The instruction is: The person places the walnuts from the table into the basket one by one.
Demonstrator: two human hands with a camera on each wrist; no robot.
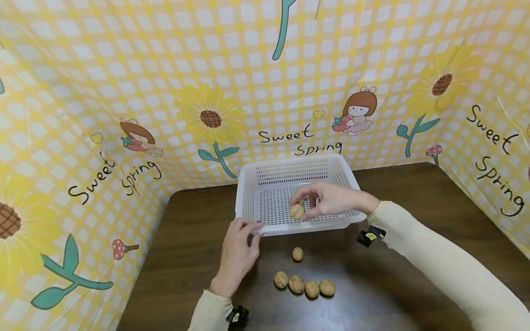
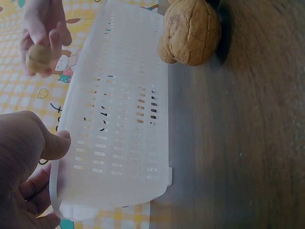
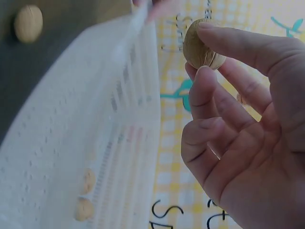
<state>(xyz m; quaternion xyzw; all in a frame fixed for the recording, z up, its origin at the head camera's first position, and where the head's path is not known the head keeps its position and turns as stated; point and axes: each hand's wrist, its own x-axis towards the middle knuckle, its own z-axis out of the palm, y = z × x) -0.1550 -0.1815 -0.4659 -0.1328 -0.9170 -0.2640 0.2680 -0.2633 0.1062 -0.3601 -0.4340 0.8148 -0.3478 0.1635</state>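
My right hand [image 1: 327,198] pinches a walnut [image 1: 296,211] between thumb and fingertips above the white plastic basket [image 1: 273,230]. In the right wrist view that walnut [image 3: 198,45] is held at the fingertips, and two more walnuts [image 3: 85,210] show inside the basket. My left hand [image 1: 240,246] grips the basket's rim at its near left corner. The left wrist view shows the thumb [image 2: 57,144] on the rim's near side and the fingers behind it. Part of the basket's inside is hidden by my right hand in the head view.
On the brown table [image 1: 186,257], a single walnut [image 1: 297,253] lies just in front of the basket. Closer to me, several walnuts [image 1: 296,284] form a row. A yellow checked cloth [image 1: 265,92] hangs behind the table and along both sides.
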